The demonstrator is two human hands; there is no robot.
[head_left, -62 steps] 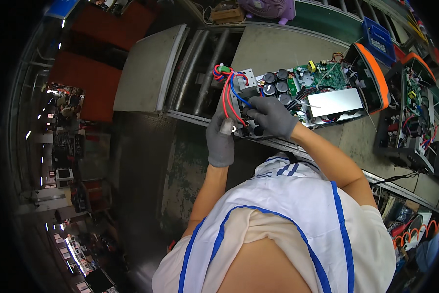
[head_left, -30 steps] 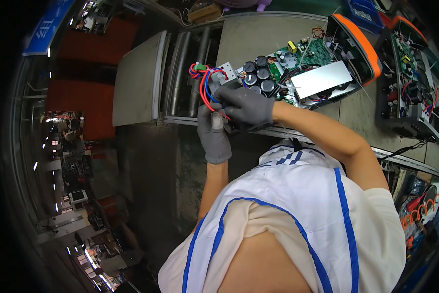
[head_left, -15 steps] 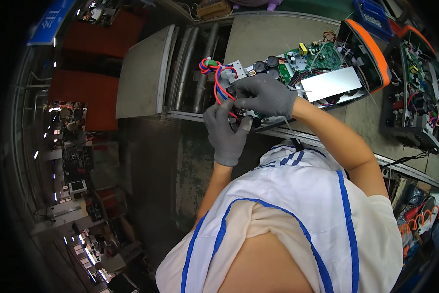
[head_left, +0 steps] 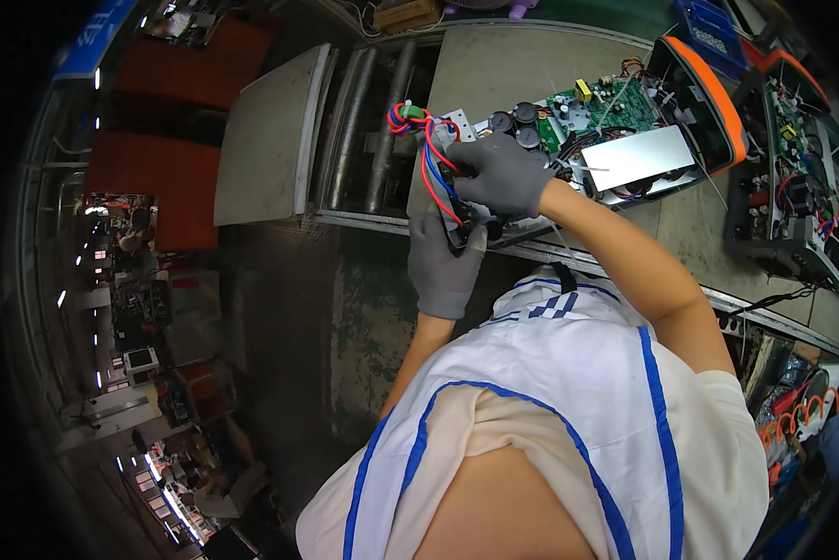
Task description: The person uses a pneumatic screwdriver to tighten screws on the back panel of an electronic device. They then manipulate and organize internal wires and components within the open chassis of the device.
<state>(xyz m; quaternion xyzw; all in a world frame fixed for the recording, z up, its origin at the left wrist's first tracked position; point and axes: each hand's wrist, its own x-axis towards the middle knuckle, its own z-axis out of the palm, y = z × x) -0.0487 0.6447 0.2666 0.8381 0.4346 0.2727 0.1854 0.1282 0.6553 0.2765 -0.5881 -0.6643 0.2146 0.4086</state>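
An opened electrical unit (head_left: 639, 161) with an orange-rimmed end lies on the bench, its green circuit board (head_left: 625, 105) and silver cover plate facing up. Red and blue wires (head_left: 435, 170) loop from a green ring (head_left: 411, 112) down to its near left end. My right hand (head_left: 503, 175), in a grey glove, reaches over that end with bent fingers closed at the wires; the fingertips are partly hidden. Below it my left hand (head_left: 444, 269), also gloved, has thumb and fingers closed around the dark end panel (head_left: 458, 245) where the wires enter.
Metal rollers (head_left: 382, 131) and a grey plate (head_left: 268, 140) lie left of the unit. Another opened unit (head_left: 793, 187) stands at the right. A blue bin (head_left: 709, 37) is at the far right, and an orange coiled hose (head_left: 811, 411) hangs at the lower right.
My left hand has lowered slightly and shifted right, its fingers away from the upper wires. My right hand has moved a little left and down. The wire loop sits slightly farther right.
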